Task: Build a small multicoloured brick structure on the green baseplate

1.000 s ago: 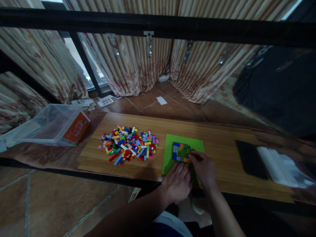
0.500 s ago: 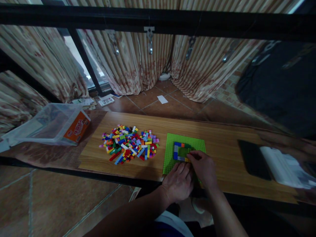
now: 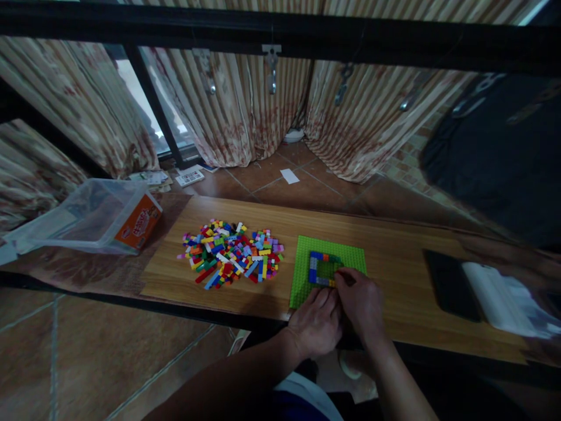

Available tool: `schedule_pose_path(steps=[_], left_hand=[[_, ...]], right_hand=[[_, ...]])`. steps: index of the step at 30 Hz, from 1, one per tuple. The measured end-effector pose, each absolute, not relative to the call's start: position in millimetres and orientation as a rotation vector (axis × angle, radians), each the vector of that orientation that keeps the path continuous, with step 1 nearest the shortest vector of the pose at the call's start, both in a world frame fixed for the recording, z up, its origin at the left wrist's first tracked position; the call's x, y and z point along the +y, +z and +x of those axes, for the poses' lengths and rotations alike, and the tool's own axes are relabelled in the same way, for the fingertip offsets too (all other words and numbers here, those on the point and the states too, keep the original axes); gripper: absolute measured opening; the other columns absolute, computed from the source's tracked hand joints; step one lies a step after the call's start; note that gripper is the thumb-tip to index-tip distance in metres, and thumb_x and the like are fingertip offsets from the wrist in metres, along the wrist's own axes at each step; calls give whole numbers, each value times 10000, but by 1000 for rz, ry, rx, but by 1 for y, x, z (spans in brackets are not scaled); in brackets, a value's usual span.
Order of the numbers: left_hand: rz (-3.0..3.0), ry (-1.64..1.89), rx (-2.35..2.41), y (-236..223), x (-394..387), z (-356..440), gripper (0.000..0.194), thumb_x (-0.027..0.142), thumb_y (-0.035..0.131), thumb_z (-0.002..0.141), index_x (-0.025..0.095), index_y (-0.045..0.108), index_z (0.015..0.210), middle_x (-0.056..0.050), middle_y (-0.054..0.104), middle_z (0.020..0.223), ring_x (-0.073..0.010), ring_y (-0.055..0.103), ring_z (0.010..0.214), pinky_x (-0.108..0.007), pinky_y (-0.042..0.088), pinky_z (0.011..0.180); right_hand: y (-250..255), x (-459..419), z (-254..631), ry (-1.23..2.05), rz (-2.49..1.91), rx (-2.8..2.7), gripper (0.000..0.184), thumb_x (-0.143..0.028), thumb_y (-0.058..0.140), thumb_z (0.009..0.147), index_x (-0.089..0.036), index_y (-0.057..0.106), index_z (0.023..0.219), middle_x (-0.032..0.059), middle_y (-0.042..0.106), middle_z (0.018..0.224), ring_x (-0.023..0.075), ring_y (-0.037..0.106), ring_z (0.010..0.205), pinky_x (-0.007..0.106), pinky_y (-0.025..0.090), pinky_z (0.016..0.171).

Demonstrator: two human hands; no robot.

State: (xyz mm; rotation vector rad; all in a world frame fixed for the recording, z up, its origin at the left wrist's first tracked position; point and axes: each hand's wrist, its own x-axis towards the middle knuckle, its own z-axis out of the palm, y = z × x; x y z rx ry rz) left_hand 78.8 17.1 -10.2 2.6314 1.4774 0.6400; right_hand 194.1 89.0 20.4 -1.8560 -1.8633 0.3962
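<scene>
A green studded baseplate (image 3: 302, 275) lies on the wooden board, carrying a square outline of building bricks (image 3: 312, 269) in blue, grey, orange, dark green and yellow. At the outline's right side, my right hand (image 3: 362, 298) is closed in a pinch on a small building brick, mostly covered by the fingertips. My left hand (image 3: 316, 323) rests across the baseplate's front edge, fingers laid forward side by side. Its fingertips reach the near row of bricks, and its thumb is hidden. Further left, a loose pile of mixed bricks (image 3: 232, 252) spreads over the board.
A clear plastic box (image 3: 96, 204) with an orange label lies at the left end. To the right are a dark flat pad (image 3: 447, 283) and a white plastic package (image 3: 491, 298). A dark metal bar (image 3: 307, 36) with hanging clips crosses above the wooden board (image 3: 398, 275).
The view has shifted slightly. My right fingertips remain at the outline's right side with a very small movement, and my left hand stays on the baseplate's front edge.
</scene>
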Motion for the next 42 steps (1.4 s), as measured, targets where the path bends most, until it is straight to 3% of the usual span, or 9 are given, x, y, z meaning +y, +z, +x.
schedule_pose_path(steps=[8, 18, 29, 36, 42], left_hand=[[2651, 684, 1503, -9, 15, 78, 450, 366, 404, 969, 67, 564, 1265, -154, 571, 1294, -271, 493, 1218, -403, 360, 1075], [2624, 661, 1454, -8, 16, 77, 418, 322, 370, 981, 71, 574, 1245, -168, 561, 1287, -274, 499, 1208, -413, 370, 1065], [2633, 692, 1478, -9, 16, 77, 446, 351, 408, 966, 53, 555, 1264, -166, 567, 1285, -276, 495, 1211, -403, 380, 1061], [2535, 678, 1469, -5, 17, 76, 381, 322, 475, 939, 79, 555, 1221, -151, 584, 1243, -261, 505, 1187, -413, 393, 1055], [2463, 777, 1468, 6, 15, 64, 355, 269, 493, 917, 102, 554, 1223, -129, 576, 1286, -243, 484, 1230, -387, 401, 1066]], right_hand=[[31, 103, 206, 545, -1899, -1934, 291, -443, 569, 754, -198, 713, 813, 82, 740, 787, 245, 674, 732, 336, 449, 665], [30, 104, 199, 389, -1918, -2067, 240, -406, 588, 754, -202, 710, 788, 75, 733, 755, 239, 664, 695, 330, 423, 624], [20, 103, 206, 527, -1882, -1912, 300, -489, 615, 744, -196, 664, 709, 77, 715, 710, 216, 640, 637, 326, 423, 602], [19, 123, 212, 663, -1904, -1976, 253, -447, 697, 671, -204, 659, 613, 47, 690, 653, 197, 623, 634, 308, 413, 605], [21, 124, 228, 984, -1849, -1715, 461, -594, 529, 775, -175, 689, 670, 54, 681, 614, 190, 621, 586, 298, 431, 573]])
